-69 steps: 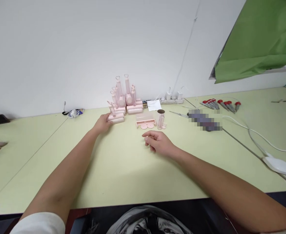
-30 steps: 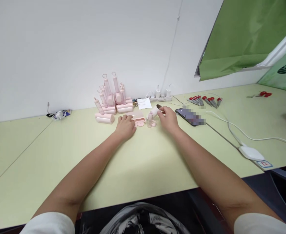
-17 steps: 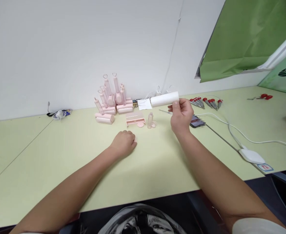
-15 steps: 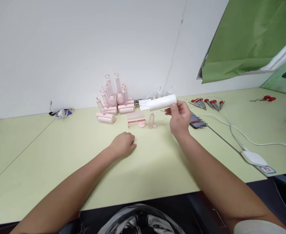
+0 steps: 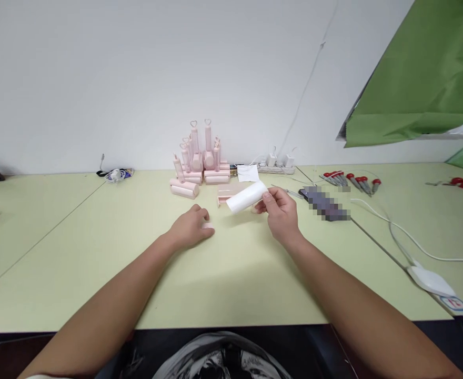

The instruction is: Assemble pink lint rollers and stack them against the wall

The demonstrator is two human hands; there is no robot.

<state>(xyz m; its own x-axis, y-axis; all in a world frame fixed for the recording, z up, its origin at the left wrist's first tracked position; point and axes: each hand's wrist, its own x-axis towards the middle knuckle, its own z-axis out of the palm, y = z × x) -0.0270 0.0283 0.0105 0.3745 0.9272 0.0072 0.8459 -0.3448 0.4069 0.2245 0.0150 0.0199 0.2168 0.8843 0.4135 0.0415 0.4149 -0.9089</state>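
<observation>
My right hand (image 5: 283, 215) holds one end of a white lint-roller refill (image 5: 247, 197) between thumb and fingers. The refill is tilted, its free end lower and to the left, above the table. On the table rests my left hand (image 5: 189, 227), its fingers curled about a small pale pink piece (image 5: 207, 225) whose shape is mostly hidden. Behind the refill lies an open pink roller case (image 5: 224, 192), partly covered. A small pink part (image 5: 254, 209) shows by my right fingertips.
Several pink lint rollers (image 5: 192, 176) stand against the wall, one case (image 5: 184, 188) in front of them. To the right are a phone (image 5: 326, 204), red-tipped tools (image 5: 360, 181), white cables and a white adapter (image 5: 431, 279). A power strip (image 5: 277, 169) lies at the back.
My right hand has brought the refill lower and left, tilting its free end down, so it now hides the small clear bottle. My left fingers have parted slightly, showing more of the pale piece.
</observation>
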